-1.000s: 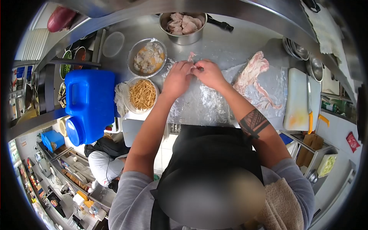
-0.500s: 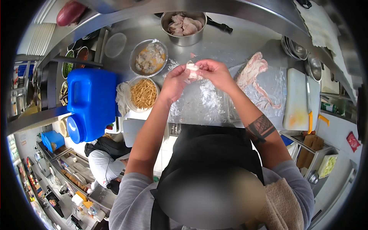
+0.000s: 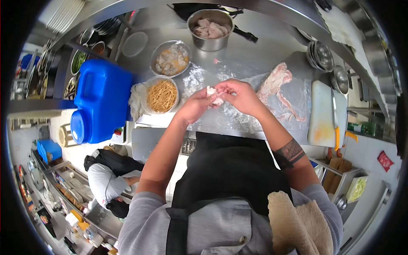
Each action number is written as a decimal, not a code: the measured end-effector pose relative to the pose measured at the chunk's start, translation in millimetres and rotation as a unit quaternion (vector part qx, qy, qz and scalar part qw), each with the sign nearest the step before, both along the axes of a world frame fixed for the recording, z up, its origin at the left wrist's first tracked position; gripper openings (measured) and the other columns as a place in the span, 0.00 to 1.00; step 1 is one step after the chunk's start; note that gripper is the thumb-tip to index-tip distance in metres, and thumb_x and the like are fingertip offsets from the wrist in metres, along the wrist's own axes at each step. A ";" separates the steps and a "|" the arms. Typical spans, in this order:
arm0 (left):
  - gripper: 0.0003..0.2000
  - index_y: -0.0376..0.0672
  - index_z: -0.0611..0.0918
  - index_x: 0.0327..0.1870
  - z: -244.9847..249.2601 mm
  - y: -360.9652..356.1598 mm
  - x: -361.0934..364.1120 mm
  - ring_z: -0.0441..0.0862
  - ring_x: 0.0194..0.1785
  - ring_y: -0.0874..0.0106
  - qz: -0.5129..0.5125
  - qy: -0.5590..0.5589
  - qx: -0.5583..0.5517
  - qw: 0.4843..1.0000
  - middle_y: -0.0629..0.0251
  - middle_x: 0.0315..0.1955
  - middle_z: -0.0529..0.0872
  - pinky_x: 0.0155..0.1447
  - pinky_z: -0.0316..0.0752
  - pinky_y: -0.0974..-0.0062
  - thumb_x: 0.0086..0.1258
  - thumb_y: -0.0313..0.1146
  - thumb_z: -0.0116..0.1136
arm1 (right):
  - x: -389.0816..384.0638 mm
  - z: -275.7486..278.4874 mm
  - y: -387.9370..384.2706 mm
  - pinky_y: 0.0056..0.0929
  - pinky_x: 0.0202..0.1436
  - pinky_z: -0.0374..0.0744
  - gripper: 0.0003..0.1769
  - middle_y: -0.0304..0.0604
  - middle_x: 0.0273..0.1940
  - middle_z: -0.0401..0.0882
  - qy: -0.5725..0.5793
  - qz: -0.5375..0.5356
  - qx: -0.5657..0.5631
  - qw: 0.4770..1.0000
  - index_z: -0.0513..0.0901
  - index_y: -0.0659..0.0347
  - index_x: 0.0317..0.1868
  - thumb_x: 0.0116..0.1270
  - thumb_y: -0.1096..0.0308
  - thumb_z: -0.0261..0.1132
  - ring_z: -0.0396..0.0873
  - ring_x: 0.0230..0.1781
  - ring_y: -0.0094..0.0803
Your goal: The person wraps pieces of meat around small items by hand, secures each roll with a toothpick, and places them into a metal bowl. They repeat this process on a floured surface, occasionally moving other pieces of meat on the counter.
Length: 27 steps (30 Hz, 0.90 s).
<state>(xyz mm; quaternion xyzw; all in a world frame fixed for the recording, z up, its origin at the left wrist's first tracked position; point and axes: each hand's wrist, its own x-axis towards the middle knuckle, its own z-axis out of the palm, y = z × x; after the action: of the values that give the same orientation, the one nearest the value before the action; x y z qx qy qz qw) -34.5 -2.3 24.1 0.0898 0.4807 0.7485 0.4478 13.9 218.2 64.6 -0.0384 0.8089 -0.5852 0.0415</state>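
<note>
Pale pink and dusted white, the small roll of meat sits just above the middle of the frame, pinched between both my hands. My left hand has its fingers curled shut on the roll's left end. My right hand closes its fingertips on the other end, so the two hands nearly touch. I hold it over the floured patch of the steel counter; I cannot tell whether it touches the surface.

Just left of my left hand stands a bowl of thin sticks, and above that a bowl of pale filling. At the top centre a steel pot holds more pieces of meat. A blue jug lies at the left. Right of my hands, raw meat strips lie on clear plastic, beside a white cutting board bearing a knife.
</note>
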 end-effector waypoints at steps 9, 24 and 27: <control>0.18 0.39 0.83 0.65 -30.9 -13.4 55.3 0.85 0.57 0.75 0.112 -0.053 -0.022 0.992 0.67 0.56 0.89 0.62 0.78 0.71 0.86 0.43 0.63 | -48.6 23.8 -73.0 0.43 0.62 0.83 0.09 0.46 0.50 0.88 0.182 0.098 0.169 0.964 0.92 0.62 0.48 0.68 0.74 0.72 0.84 0.55 0.47; 0.20 0.37 0.81 0.60 -7.9 -30.4 91.6 0.84 0.47 0.78 0.187 0.011 -0.093 0.978 0.67 0.48 0.89 0.52 0.79 0.74 0.75 0.38 0.74 | -106.1 -10.1 -176.5 0.47 0.65 0.81 0.08 0.45 0.49 0.86 0.242 0.225 0.376 0.866 0.93 0.55 0.43 0.67 0.70 0.68 0.79 0.60 0.48; 0.22 0.38 0.80 0.61 -6.0 -30.8 89.3 0.83 0.45 0.79 0.181 0.001 -0.099 0.979 0.69 0.45 0.88 0.51 0.79 0.74 0.73 0.37 0.76 | -107.0 -12.9 -174.6 0.47 0.64 0.80 0.07 0.44 0.48 0.86 0.235 0.214 0.347 0.882 0.92 0.55 0.42 0.68 0.69 0.68 0.79 0.59 0.48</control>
<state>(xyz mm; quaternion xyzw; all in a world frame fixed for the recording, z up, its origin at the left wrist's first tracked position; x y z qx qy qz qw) 54.9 -33.1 18.1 -0.0425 0.5609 0.7661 0.3110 -93.1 43.6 51.6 -0.3300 0.9185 -0.2175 -0.0143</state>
